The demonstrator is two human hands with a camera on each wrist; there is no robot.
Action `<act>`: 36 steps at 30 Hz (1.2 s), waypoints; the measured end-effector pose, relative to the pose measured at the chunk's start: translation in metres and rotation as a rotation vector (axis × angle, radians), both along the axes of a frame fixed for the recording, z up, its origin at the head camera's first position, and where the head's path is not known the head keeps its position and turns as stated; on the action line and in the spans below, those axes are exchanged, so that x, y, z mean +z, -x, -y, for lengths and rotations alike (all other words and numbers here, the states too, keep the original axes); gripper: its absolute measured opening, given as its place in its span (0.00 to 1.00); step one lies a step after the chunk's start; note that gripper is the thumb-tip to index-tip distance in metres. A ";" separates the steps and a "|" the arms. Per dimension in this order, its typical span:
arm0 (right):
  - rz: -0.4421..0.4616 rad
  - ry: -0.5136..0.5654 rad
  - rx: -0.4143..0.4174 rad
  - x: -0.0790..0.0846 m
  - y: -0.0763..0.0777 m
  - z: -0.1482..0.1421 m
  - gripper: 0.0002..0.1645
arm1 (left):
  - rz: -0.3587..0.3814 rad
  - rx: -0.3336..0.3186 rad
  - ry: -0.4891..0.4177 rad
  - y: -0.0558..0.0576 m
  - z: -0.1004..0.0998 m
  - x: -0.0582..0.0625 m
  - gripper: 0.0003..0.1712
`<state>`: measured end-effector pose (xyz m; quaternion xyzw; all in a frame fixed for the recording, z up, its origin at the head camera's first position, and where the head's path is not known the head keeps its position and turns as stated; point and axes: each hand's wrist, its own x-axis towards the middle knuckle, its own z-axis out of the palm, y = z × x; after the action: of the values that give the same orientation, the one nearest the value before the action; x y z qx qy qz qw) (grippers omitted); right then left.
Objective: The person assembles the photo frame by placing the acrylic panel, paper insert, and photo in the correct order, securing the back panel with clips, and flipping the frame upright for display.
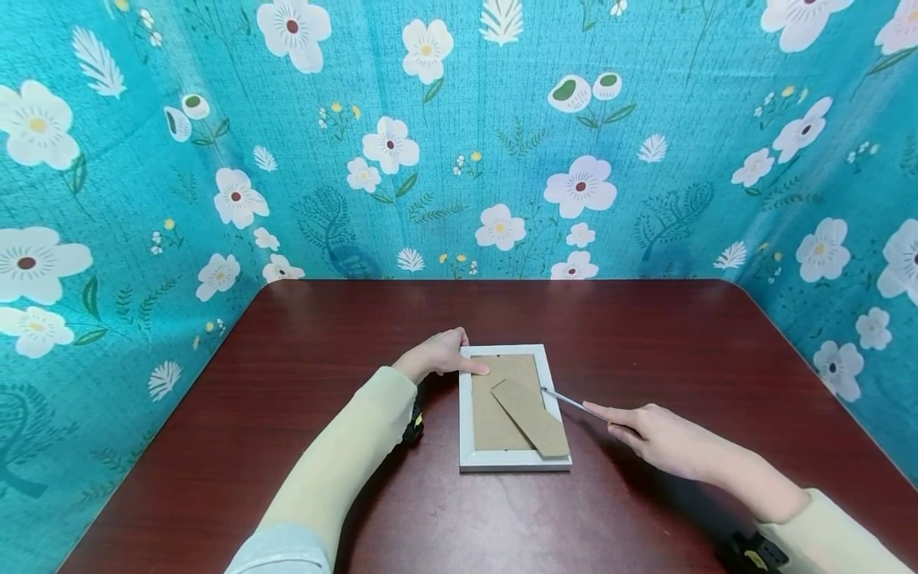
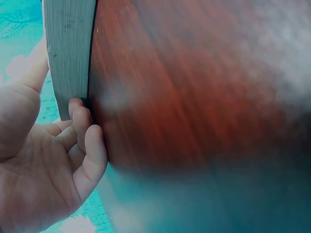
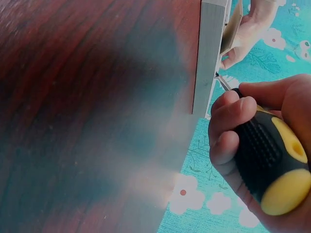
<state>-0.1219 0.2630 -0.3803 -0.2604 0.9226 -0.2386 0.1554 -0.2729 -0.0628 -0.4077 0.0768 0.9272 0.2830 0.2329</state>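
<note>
A white picture frame (image 1: 466,414) lies face down on the table, its brown backing board (image 1: 484,414) showing. An easel leg (image 1: 534,418) slants across the board to the lower right corner. At the upper left corner my left hand (image 1: 439,355) grips the frame, thumb over the back, while the other fingers curl against its side (image 2: 70,53) in the left wrist view. My right hand (image 1: 667,440) holds a screwdriver (image 3: 262,145) by its black and yellow handle, index finger stretched along it. The metal shaft (image 1: 566,398) reaches over the right rim, its tip at the board's edge.
The dark red-brown table (image 1: 323,335) spreads around the frame. Behind it and at both sides hangs a turquoise flowered cloth (image 1: 445,159). Black wrist devices (image 1: 413,426) sit below both forearms.
</note>
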 end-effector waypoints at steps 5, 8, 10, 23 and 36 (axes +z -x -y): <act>-0.066 -0.017 0.038 0.000 0.001 0.000 0.30 | 0.005 0.006 0.009 0.000 -0.001 0.000 0.32; -0.097 -0.029 0.047 0.001 0.001 0.001 0.31 | -0.012 0.004 0.011 0.001 -0.002 0.000 0.33; -0.110 -0.039 0.052 0.001 0.001 0.002 0.32 | -0.027 -0.005 0.018 0.000 -0.002 0.001 0.33; -0.359 -0.200 0.111 0.007 -0.002 0.007 0.35 | -0.062 -0.038 0.022 -0.006 0.000 0.004 0.33; -0.190 -0.033 0.121 0.001 0.003 -0.003 0.32 | -0.037 -0.034 0.010 -0.004 -0.001 0.001 0.33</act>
<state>-0.1245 0.2659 -0.3793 -0.3346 0.9195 -0.1879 0.0854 -0.2694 -0.0613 -0.4064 0.0963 0.9314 0.2727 0.2210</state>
